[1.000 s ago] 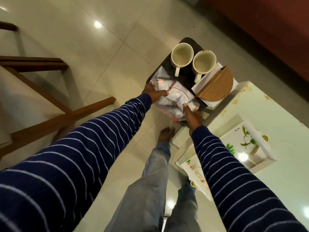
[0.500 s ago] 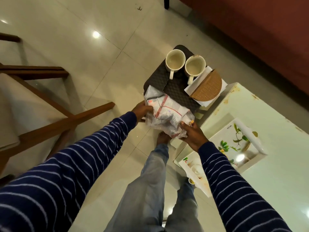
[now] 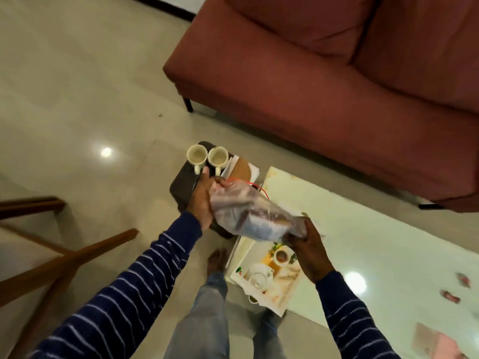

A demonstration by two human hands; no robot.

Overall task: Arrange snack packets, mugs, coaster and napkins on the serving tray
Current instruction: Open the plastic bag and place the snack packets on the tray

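Observation:
A clear plastic bag of snack packets [image 3: 252, 216] hangs lifted between both hands. My left hand [image 3: 203, 200] grips its far end and my right hand [image 3: 304, 243] grips its near end. Below and beyond lies the dark serving tray [image 3: 181, 182], partly hidden by my left hand. Two cream mugs [image 3: 197, 155] [image 3: 218, 156] stand side by side at its far end. Beside them a round woven coaster [image 3: 242, 167] rests on white napkins [image 3: 255, 171].
A white glass-topped table [image 3: 375, 242] fills the right, with a printed white tray [image 3: 269, 278] at its near corner. A red sofa [image 3: 337, 86] stands behind. Wooden chair legs [image 3: 64, 260] cross the left floor. My bare foot [image 3: 216, 260] is under the bag.
Both hands lifted the bag of snack packets off the dark tray and carried it up and right, over the table corner. The view tilted up, revealing the sofa.

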